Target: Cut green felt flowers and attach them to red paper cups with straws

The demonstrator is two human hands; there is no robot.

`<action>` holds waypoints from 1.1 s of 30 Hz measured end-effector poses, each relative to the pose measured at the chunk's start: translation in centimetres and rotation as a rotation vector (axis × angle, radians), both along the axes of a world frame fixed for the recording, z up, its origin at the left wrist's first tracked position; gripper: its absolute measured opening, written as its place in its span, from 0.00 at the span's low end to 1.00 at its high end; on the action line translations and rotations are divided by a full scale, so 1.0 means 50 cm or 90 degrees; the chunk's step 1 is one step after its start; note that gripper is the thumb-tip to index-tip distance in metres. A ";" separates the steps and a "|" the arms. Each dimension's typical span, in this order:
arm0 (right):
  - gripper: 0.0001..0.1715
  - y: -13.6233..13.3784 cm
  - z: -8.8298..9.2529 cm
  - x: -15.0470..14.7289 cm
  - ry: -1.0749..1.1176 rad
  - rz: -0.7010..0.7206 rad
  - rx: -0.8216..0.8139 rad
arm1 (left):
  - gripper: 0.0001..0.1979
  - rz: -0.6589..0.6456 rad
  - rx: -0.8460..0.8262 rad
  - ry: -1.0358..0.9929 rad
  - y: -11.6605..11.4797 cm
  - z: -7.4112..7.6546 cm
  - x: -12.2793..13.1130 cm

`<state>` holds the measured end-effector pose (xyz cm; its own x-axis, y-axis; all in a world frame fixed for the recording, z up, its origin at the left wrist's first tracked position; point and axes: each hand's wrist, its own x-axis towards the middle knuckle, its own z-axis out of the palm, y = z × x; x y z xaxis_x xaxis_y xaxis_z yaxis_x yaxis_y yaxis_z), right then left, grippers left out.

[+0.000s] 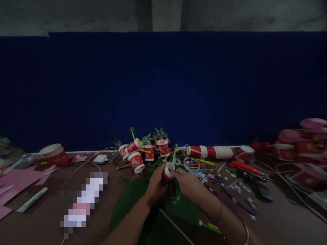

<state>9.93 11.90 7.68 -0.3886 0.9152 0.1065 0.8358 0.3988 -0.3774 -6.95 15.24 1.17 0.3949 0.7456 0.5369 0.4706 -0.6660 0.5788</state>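
Note:
Near the middle of the table, my left hand (157, 182) is wrapped round a small red and white paper cup (168, 173), its mouth tilted up. My right hand (186, 180) is closed at the cup's right rim, its fingers pressed together. A green strip (175, 154) rises from the cup beside those fingertips. Whether my right fingers hold the strip, the rim or something else is hard to make out. Dark green paper (135, 197) lies beneath both hands.
Decorated red cups (136, 161) stand and lie behind my hands. Stacked cups (223, 152), a red-handled tool (246, 166), coloured strips and white scraps lie right. Pink paper (20, 180) and a marker (32, 199) lie left. Pink and red items (306, 146) are piled far right.

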 end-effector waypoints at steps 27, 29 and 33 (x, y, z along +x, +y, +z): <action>0.31 -0.002 -0.006 -0.007 0.021 0.001 0.017 | 0.33 0.019 -0.021 -0.003 -0.003 0.007 -0.001; 0.32 -0.004 -0.008 -0.008 0.004 -0.014 0.027 | 0.33 0.009 -0.016 -0.007 -0.002 0.006 -0.001; 0.25 -0.001 -0.011 -0.008 0.109 0.009 0.023 | 0.33 0.011 -0.029 -0.011 -0.004 0.009 -0.001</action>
<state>9.54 11.87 7.11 -0.3745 0.9042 0.2054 0.7550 0.4260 -0.4985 -6.98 15.02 1.61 0.3727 0.7762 0.5085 0.4717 -0.6304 0.6165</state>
